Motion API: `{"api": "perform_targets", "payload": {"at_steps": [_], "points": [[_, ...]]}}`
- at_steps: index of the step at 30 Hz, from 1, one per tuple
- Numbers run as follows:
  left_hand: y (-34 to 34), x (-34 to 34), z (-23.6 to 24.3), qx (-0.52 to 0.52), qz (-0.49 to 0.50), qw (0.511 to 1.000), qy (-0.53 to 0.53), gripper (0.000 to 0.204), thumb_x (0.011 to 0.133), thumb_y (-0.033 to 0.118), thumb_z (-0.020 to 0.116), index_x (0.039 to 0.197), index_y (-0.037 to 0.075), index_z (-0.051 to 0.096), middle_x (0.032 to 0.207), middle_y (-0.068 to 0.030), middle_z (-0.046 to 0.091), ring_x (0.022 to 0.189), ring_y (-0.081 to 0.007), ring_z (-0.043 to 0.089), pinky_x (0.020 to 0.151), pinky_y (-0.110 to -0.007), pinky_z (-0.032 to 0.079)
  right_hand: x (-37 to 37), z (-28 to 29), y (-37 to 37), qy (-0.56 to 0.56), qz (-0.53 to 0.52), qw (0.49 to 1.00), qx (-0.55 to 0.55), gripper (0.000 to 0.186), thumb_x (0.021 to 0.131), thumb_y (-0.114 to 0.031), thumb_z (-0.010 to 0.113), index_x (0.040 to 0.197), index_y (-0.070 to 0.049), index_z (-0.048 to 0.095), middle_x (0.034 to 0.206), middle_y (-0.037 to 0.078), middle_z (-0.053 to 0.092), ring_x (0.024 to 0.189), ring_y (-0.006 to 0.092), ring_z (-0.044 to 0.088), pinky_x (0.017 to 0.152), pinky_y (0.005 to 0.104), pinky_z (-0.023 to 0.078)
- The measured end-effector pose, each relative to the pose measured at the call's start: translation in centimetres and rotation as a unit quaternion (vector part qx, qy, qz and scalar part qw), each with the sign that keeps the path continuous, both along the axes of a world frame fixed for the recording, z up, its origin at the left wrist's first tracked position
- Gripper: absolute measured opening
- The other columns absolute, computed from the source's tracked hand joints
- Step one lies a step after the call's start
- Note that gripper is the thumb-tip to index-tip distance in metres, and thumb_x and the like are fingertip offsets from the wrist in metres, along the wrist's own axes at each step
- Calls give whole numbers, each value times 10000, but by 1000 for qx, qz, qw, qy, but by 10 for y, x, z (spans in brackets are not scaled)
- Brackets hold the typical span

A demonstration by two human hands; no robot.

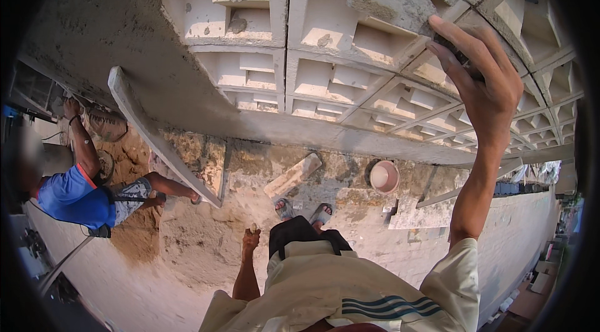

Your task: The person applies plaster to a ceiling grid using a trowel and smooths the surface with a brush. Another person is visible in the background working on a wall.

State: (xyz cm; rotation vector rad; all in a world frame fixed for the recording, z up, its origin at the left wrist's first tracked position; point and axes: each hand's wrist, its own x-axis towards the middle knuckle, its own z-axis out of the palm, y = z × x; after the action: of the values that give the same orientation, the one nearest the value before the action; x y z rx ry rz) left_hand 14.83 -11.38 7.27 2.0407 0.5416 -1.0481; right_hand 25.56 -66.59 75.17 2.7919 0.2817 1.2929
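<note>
Breeze-block wall (350, 60) stands at twelve o'clock, one dark seam (287, 32) running twelve to six. The right hand (486, 76) is nearer, curled at two o'clock, seeming to touch it. The left hand (251, 239) hangs at seven, well apart. I cannot tell if either holds anything.

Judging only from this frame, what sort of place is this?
Probably an outdoor building site: the right hand is raised at a wall of pale ventilation blocks, with brown sand and a pinkish bucket on the ground.
</note>
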Motion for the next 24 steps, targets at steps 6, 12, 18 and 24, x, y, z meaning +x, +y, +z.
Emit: {"api": "perform_targets", "payload": {"at_steps": [6,12,18,24], "points": [[12,5,-33,6,-7,999,-37,497,910,391,779,1192,37,575,812,-94,709,684,-187,665,630,-381,545,-10,-3,-15,5,9,999,37,451,801,-38,884,1227,-175,825,912,-5,729,724,93,602,586,287,470],[-1,3,-17,-46,3,999,-20,425,929,362,781,1158,89,550,808,-60,687,565,-138,582,497,-347,497,-7,1,-16,9,31,999,28,459,786,-19,886,1221,-152,826,920,2,734,711,83,578,572,264,436],[-3,-6,-26,4,-17,1000,-2,444,915,352,773,1175,70,551,805,-60,678,586,-143,599,516,-351,511,-2,6,-10,25,22,999,29,449,783,-22,889,1214,-133,826,938,3,752,684,82,528,552,265,405],[-1,-13,-37,1,-68,996,-58,455,910,343,773,1188,54,557,792,-56,660,610,-150,620,536,-349,525,0,4,-23,12,68,997,36,438,795,-37,890,1218,-126,822,916,-9,740,677,85,505,550,268,398]]}}
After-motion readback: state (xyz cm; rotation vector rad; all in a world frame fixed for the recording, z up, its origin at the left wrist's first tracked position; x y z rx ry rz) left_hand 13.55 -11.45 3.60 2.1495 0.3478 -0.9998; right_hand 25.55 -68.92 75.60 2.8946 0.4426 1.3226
